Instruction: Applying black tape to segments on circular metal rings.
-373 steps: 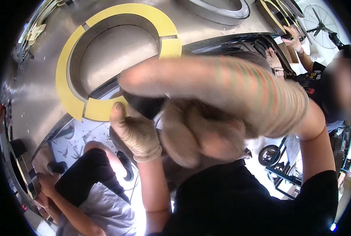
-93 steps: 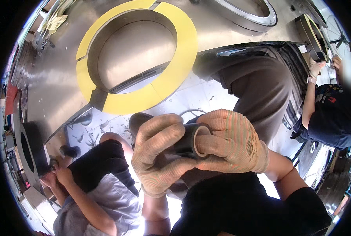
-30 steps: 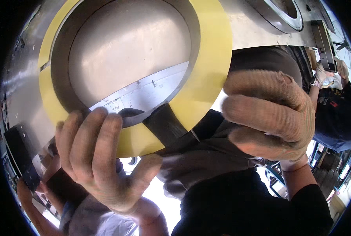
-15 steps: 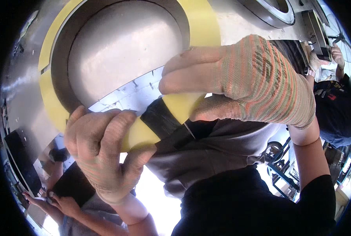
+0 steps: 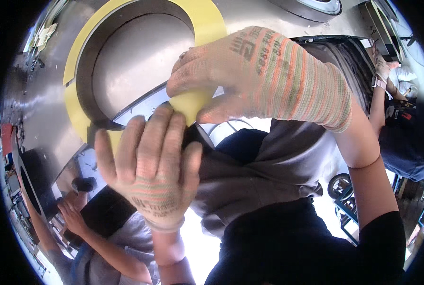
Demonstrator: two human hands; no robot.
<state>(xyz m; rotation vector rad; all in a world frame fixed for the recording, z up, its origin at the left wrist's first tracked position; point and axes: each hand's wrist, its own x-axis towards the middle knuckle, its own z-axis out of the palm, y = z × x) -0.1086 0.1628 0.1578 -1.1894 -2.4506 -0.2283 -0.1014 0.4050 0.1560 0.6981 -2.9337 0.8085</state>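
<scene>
Yellow-faced ring (image 5: pixel 209 23) lies on the table (image 5: pixel 55 71), its near section projecting past the table edge toward the person's lap. The wall is dark on the inside; a narrow gap breaks the yellow face at the left, and a dark band crosses it at lower left. Contained within the opening: metal table surface at the far part, pale floor (image 5: pixel 143 107) at the near part.

Co-worker in dark clothing (image 5: pixel 404 147) is at the right; a second in grey (image 5: pixel 98 251) is at lower left, hands near a black ring (image 5: pixel 40 173) with an oval opening. A pale-faced ring (image 5: pixel 311 7) sits on the table at upper right, cut off by the picture edge, well apart from the yellow-faced one.

Both hands are in striped knit gloves. Right hand (image 5: pixel 273 76) is closed on the near right section, fingers over the face, thumb at the outer side. Left hand (image 5: pixel 152 171) lies over the near section, fingers extended and slightly apart; whether it grips cannot be told.

Smallest item noted: black strip (image 5: pixel 196 136), beside the left fingertips, partly hidden.
</scene>
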